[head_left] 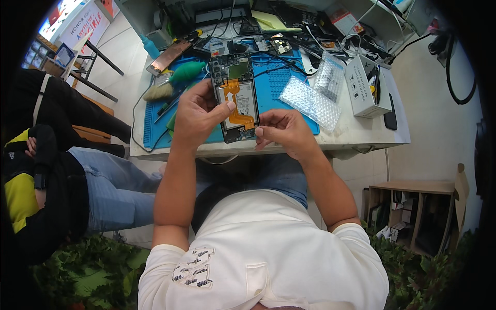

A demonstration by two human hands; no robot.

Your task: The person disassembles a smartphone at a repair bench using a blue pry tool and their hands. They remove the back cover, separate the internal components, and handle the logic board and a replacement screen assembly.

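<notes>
An opened smartphone is held upright above the near edge of the workbench, its back cover off. Its battery, an orange flex cable and the circuit board at the top are exposed. My left hand grips the phone's left side, the thumb lying over the orange cable. At the lower right corner of the phone, my right hand has thumb and index finger pinched together at the frame. Whether those fingertips also hold some tiny part is too small to make out. A blue work mat lies beneath.
Left of the phone lie a green air blower, a brush and a blue bottle. Bubble-wrap packs, a white box and a dark phone are on the right. Cables and phone parts crowd the back. A seated person is at left.
</notes>
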